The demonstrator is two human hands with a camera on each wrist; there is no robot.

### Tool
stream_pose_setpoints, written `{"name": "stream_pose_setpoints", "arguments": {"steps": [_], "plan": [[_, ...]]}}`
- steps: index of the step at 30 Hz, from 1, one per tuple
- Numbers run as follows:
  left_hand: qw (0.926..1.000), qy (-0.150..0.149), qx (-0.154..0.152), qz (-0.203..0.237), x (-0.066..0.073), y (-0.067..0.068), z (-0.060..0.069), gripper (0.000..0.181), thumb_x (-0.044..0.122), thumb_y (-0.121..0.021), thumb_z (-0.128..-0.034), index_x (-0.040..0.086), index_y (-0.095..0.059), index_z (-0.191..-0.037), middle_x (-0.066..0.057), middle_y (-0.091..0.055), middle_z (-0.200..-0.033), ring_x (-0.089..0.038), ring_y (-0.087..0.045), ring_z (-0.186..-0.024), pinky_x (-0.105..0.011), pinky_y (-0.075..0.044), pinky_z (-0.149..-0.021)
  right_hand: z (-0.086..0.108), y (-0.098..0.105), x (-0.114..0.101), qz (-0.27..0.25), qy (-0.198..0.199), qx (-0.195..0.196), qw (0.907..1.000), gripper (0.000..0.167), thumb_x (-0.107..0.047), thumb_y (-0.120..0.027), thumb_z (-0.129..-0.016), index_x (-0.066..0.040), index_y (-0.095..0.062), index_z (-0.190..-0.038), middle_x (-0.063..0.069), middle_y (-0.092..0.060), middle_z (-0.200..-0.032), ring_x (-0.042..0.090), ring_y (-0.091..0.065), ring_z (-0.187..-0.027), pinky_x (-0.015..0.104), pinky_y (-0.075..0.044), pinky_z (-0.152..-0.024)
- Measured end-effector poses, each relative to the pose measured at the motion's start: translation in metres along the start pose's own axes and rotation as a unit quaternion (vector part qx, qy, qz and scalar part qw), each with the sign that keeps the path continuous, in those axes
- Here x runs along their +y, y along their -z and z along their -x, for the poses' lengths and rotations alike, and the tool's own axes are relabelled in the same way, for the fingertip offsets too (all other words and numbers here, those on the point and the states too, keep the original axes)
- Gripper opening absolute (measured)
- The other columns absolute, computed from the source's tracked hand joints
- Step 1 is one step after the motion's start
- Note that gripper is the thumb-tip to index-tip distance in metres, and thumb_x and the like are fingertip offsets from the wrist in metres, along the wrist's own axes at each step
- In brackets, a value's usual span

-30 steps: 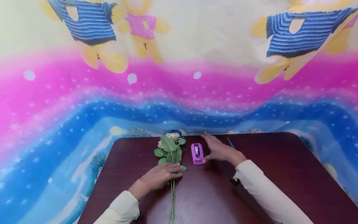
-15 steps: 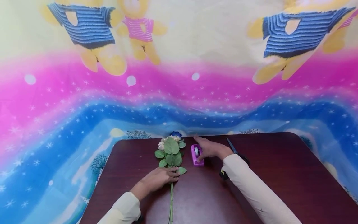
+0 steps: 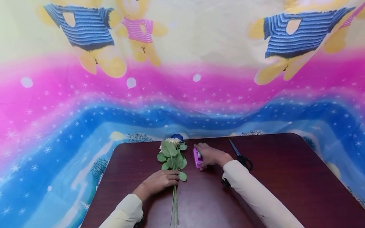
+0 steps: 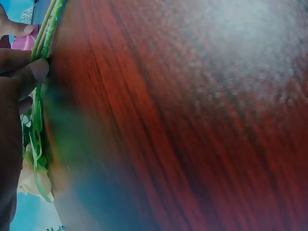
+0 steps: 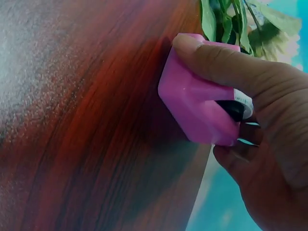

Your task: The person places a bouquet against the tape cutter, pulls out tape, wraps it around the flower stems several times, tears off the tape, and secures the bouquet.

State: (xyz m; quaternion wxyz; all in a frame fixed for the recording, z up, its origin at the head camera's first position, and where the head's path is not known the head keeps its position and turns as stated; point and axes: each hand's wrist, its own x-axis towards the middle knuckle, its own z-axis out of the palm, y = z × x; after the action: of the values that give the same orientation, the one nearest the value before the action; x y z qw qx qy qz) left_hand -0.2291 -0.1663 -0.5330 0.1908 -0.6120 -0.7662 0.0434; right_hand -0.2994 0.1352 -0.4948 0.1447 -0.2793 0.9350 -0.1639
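Head: at the desk (image 3: 211,202), the flower bundle (image 3: 171,155) is left of the tape dispenser (image 3: 195,157), scissors (image 3: 239,155) lying right. Left wrist: the left hand (image 4: 12,91) pinches the stems (image 4: 46,41) between its fingers, seemingly keeping them gathered. Right wrist: the right hand (image 5: 284,115) clamps its fingers on the tape dispenser endwise, likely for steadiness

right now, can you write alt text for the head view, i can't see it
A person's left hand holds the stems of a flower bunch on a dark red-brown table, while the right hand grips a pink tape dispenser beside it. Black-handled scissors lie farther right; behind is a colourful backdrop printed with figures in striped shirts.
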Motion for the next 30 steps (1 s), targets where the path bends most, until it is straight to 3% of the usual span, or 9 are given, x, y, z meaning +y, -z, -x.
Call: {"name": "stream_pose_setpoints", "arguments": {"steps": [8,15,19,22,30], "plan": [[0.9943,-0.051,0.033,-0.088,0.001,-0.006,-0.001,0.017,0.02,-0.065,-0.0911,0.023,-0.078,-0.102,0.01,-0.076,-0.109,-0.01,-0.07,-0.111,-0.027,-0.052,-0.094,-0.002,-0.007,0.01,-0.055,0.007,0.007,0.9984,0.112,-0.031,-0.094,-0.072,-0.005,-0.03,-0.16,0.01,-0.041,-0.155,0.024,-0.043,-0.133,0.043,-0.043,-0.113],[0.9911,-0.079,0.02,-0.105,0.005,-0.002,-0.01,0.019,0.021,-0.064,-0.0954,0.02,-0.079,-0.107,0.008,-0.072,-0.1,-0.009,-0.067,-0.1,-0.028,-0.05,-0.1,-0.001,-0.008,0.011,-0.05,0.013,0.012,0.9986,0.112,-0.032,-0.095,-0.072,-0.004,-0.031,-0.159,0.01,-0.043,-0.153,0.025,-0.044,-0.132,0.043,-0.043,-0.113],[0.9898,-0.063,0.018,-0.127,0.007,0.006,-0.016,0.019,0.019,-0.063,-0.0949,0.018,-0.078,-0.106,0.007,-0.071,-0.099,-0.011,-0.064,-0.094,-0.026,-0.054,-0.088,-0.001,-0.008,0.01,-0.037,0.01,0.013,0.9992,0.112,-0.034,-0.095,-0.072,-0.004,-0.031,-0.159,0.01,-0.044,-0.151,0.024,-0.045,-0.129,0.042,-0.045,-0.111],[0.9901,-0.034,0.017,-0.135,0.008,0.011,-0.021,0.017,0.016,-0.062,-0.0942,0.016,-0.076,-0.105,0.006,-0.071,-0.099,-0.011,-0.064,-0.094,-0.024,-0.055,-0.081,-0.001,-0.007,0.009,-0.028,0.012,0.013,0.9994,0.112,-0.035,-0.095,-0.072,-0.002,-0.032,-0.158,0.011,-0.045,-0.151,0.025,-0.046,-0.129,0.042,-0.045,-0.112],[0.991,0.024,-0.015,-0.131,0.017,0.02,-0.039,0.013,0.008,-0.057,-0.0981,0.014,-0.067,-0.104,0.002,-0.065,-0.101,-0.014,-0.061,-0.098,-0.027,-0.055,-0.089,0.004,-0.004,0.006,-0.006,0.001,0.023,0.9997,0.111,-0.039,-0.095,-0.07,0.0,-0.036,-0.155,0.012,-0.049,-0.146,0.027,-0.048,-0.13,0.043,-0.046,-0.11]]}}
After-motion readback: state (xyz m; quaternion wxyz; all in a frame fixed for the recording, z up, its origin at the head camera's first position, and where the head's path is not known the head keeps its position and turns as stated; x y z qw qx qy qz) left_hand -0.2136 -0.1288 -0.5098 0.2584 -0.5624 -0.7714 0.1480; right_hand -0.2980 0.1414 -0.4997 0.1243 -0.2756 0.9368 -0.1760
